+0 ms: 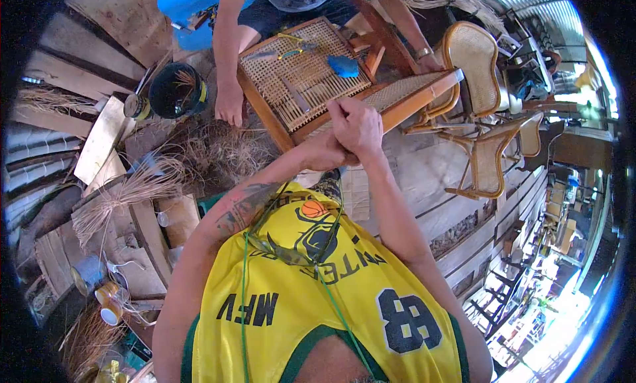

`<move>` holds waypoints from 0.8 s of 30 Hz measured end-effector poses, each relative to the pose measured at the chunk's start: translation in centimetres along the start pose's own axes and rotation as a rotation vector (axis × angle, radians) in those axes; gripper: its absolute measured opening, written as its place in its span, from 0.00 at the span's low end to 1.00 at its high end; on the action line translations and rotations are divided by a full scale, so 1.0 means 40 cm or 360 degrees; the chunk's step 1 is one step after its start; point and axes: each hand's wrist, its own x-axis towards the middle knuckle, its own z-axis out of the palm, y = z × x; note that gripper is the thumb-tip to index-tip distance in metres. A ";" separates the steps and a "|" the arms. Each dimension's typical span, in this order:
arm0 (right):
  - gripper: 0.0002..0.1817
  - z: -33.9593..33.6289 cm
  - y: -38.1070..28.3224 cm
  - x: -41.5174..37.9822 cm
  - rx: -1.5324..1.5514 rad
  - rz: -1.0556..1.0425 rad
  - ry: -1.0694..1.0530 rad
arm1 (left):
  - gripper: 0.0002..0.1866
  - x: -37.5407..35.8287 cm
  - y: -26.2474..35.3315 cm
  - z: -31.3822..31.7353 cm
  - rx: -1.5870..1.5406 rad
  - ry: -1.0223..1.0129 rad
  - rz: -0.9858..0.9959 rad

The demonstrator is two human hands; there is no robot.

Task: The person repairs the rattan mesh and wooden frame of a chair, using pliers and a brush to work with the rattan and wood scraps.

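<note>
In front of me lies a wooden chair frame (265, 125) with a woven cane panel (265, 75). My right hand (358, 126) is closed, fingers curled, at the frame's near edge; what it grips, if anything, is hidden. Just below it and touching it is my left hand (323, 152), its fingers hidden behind the right. On the panel rest yellow-handled pliers (291, 50), a flat strip-like tool (295, 95) and a crumpled blue piece (343, 66). Another cane panel (414, 85) slants up along the chair's right side.
A person sits opposite, one hand (230, 105) beside the chair and the other (429, 64) at its wooden frame. A dark bucket (175, 95) stands to the left, near loose fibre strands (142, 184). Cane chairs (474, 65) stand on the right.
</note>
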 end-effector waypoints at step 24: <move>0.15 0.007 0.012 -0.002 0.0046 -0.0043 0.0071 | 0.30 0.016 -0.030 -0.001 0.0196 0.0064 0.0116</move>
